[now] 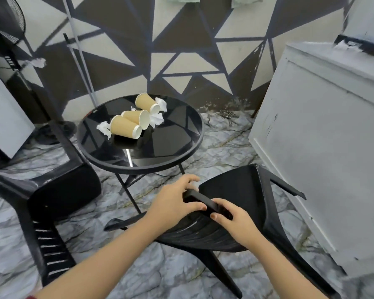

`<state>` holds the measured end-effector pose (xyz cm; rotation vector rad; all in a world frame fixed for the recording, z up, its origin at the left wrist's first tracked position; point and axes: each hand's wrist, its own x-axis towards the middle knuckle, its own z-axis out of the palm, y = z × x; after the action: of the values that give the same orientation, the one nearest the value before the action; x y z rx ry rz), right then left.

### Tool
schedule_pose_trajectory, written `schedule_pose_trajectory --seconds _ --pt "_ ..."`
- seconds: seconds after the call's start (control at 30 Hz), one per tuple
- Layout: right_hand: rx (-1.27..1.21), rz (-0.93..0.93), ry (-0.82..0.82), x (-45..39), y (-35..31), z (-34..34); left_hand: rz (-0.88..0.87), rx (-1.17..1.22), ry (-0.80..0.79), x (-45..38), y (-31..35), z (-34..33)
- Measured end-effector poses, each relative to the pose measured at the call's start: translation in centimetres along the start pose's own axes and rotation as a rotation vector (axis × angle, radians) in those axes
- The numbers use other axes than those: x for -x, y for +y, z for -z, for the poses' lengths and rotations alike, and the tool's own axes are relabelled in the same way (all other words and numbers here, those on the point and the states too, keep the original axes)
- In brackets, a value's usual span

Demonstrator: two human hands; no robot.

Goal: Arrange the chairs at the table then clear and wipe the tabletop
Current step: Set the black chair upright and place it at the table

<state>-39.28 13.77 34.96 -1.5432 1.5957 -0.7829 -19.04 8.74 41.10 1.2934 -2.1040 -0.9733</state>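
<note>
Chair in hand: black plastic chair (242, 203), tipped over near the foot of the table, its back edge up toward the camera and its legs splayed over the floor.
Left hand: left hand (173, 201) closed round the top edge of the chair back, fingers curled over the far side.
Right hand: right hand (233, 221) clamped on the same edge just beside the left, thumb on top.
Handling: judged light and stiff, a moulded shell; smooth and probably a little slippery, so the back rail is the sound place to hold. Legs may catch on the table frame.
Second chair: black chair (52, 190) at left, also lying tipped, beside the table.
Table: round black glass-topped table (171, 152) on thin metal legs, between the two chairs.
On table: three paper cups (127, 126) lying on their sides, close together, with crumpled white tissues (158, 119) among them.
Surroundings: marbled floor (138, 266); grey cabinet (322, 137) at right.
Hard to make out: chair seat mostly hidden behind the arms; no wiping cloth in view; whether the cups hold liquid cannot be told.
</note>
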Motion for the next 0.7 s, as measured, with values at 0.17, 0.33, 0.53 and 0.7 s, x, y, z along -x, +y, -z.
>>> schedule_pose_trajectory --seconds 0.17,0.33,0.53,0.7 --pt "0.025 -0.034 0.001 3.1 1.5 5.5 -0.072 -0.035 -0.126 3.7 1.1 -0.2" --pt "0.012 -0.055 0.008 5.6 1.7 9.0 -0.026 0.002 -0.201 5.8 1.3 -1.0" --pt "-0.040 0.069 0.219 6.6 -1.6 10.9 -0.128 -0.063 -0.151 4.2 5.8 -4.7" --pt "-0.055 0.053 0.332 7.9 -1.5 13.4 -0.293 -0.035 -0.074 4.0 9.2 -7.4"
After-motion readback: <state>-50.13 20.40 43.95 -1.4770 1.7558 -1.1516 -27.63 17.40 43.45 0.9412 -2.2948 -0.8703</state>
